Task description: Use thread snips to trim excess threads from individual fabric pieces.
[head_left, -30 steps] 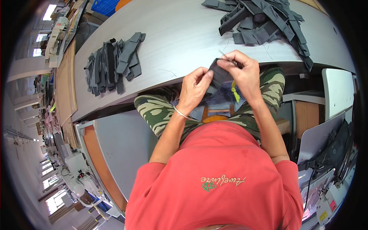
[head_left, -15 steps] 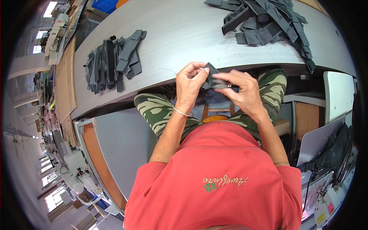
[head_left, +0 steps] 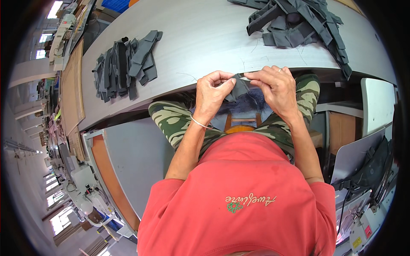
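Observation:
Just past the table's near edge, over my lap, I hold a small folded piece of dark grey fabric [head_left: 240,89]. My left hand [head_left: 210,94] pinches its left side between thumb and fingers. At its upper right corner, the fingertips of my right hand [head_left: 277,90] are pressed together. A tiny pale, pointed bit shows at those fingertips, too small to name. Loose threads hang off the fabric's lower right side.
On the pale table [head_left: 196,38] lie a pile of dark grey fabric strips [head_left: 124,66] at the left and a bigger heap of strips [head_left: 299,25] at the far right. Stray threads lie near the edge. White and grey panels [head_left: 378,106] stand at the right.
My right hand has gone from blurred motion across the fabric to a pinch at its upper right corner, with the wrist raised. The fabric is turned and shows more of its face.

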Demonstrator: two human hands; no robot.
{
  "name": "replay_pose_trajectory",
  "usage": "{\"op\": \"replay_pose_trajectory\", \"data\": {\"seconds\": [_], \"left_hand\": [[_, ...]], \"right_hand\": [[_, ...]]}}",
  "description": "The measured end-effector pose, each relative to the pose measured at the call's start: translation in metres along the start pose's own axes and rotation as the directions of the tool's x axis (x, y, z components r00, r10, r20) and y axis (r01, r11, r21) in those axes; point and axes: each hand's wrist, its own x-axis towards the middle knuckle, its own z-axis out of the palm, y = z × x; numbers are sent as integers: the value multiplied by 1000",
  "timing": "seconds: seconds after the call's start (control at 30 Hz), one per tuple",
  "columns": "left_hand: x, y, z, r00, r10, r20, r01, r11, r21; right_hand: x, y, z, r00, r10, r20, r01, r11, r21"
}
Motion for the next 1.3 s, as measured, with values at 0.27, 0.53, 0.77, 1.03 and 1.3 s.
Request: {"op": "replay_pose_trajectory", "data": {"seconds": [0.27, 0.53, 0.77, 1.03, 1.3], "left_hand": [[0, -3, -2, 1000, -1, 0, 1, 1000, -1], [0, -4, -3, 1000, -6, 5, 5, 997, 72], [0, -5, -9, 998, -19, -52, 16, 998, -61], [0, -5, -10, 999, -27, -47, 22, 995, -98], [-2, -4, -11, 998, -58, -32, 54, 992, -115]], "right_hand": [[-1, -1, -8, 999, -18, 32, 20, 998, -56], [-5, 1, 4, 1000, 20, 18, -20, 1000, 9], [-8, -1, -7, 998, 66, 3, -66, 996, 63], [-11, -2, -8, 999, -21, 46, 18, 998, 68], [-11, -4, -6, 998, -40, 44, 42, 998, -44]]}}
